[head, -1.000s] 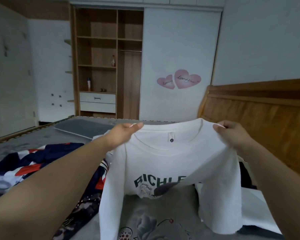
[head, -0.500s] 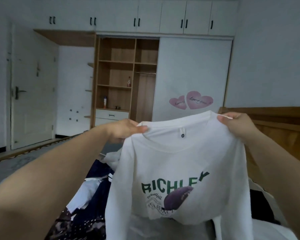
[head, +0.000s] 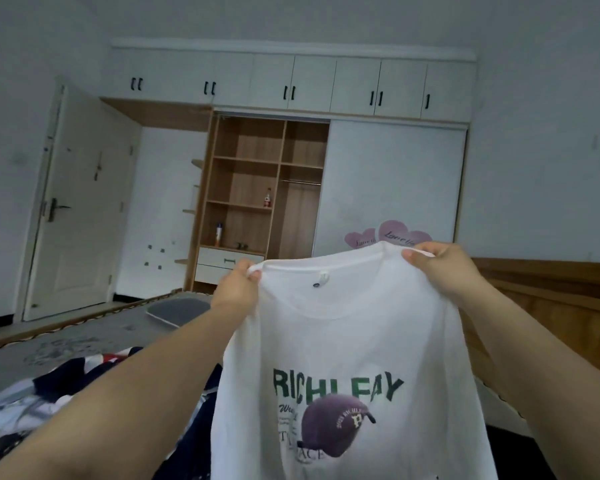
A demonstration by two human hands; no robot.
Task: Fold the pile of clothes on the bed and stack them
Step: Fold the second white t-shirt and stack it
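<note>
Shirt status: white printed T-shirt (head: 343, 358) is now fully airborne, hanging flat in front of the person with the print side facing the camera. A second ago its hem and sleeves trailed on the grey bedspread (head: 84, 337); half a second ago it was partly up. Now no part visibly touches the bed, though the hem runs out of frame at the bottom.

Left hand (head: 238, 287) pinches the shoulder seam on its side of the collar, fingers curled over the fabric edge. Right hand (head: 444, 268) grips the opposite shoulder the same way. Both grips are unchanged over the last second; only height went up, and the head tilted up with it, so the wardrobe (head: 267, 188) and upper cabinets (head: 291, 81) fill the background.

Meaning for the task: looks like a shake-out/straighten step before folding. Fabric hangs without twists, collar level, slightly higher on the right. This garment is not folded yet.

Rest of the pile: navy, red and white clothes (head: 59, 389) lie crumpled on the bed, low left, near the left forearm. No finished stack in view.

Next move, my guess: lay the shirt flat on bare bedspread, then fold sleeves in. Risk: dropping it onto the pile and creasing it.
</note>
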